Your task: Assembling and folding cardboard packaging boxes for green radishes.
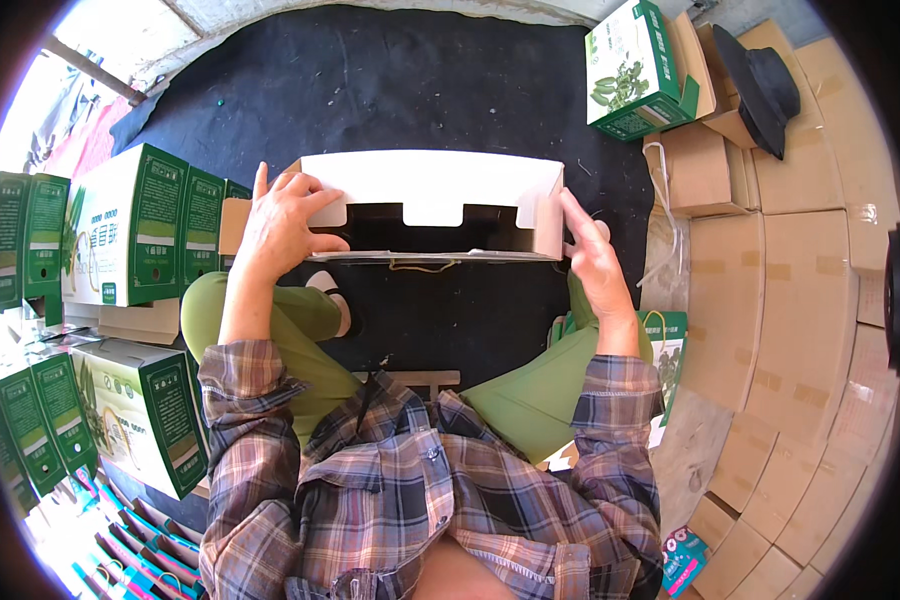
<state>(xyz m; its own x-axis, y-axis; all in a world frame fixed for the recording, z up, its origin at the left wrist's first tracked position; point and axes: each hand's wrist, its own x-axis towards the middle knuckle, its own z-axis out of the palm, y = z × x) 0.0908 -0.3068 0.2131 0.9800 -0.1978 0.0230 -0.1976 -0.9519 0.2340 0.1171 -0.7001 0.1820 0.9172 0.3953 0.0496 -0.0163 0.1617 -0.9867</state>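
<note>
A cardboard gift box [432,180] with a white flap along its far side is in front of my knees, its dark inside showing through the gap. A thin cord handle [425,266] hangs at its near edge. At the box's left end, my left hand [288,218] grips the corner, fingers on the white flap and thumb apart below, by the opening. My right hand [598,255] presses along the right end wall, with its fingers fairly straight. The box's underside is hidden.
Green-and-white printed boxes [120,225] stand stacked at left, with several pink-and-blue cartons [135,545] below. Brown cartons [805,320] line the right side. Another green box [630,75] and a black round object [765,90] sit at far right. Black sheeting [410,75] covers the floor.
</note>
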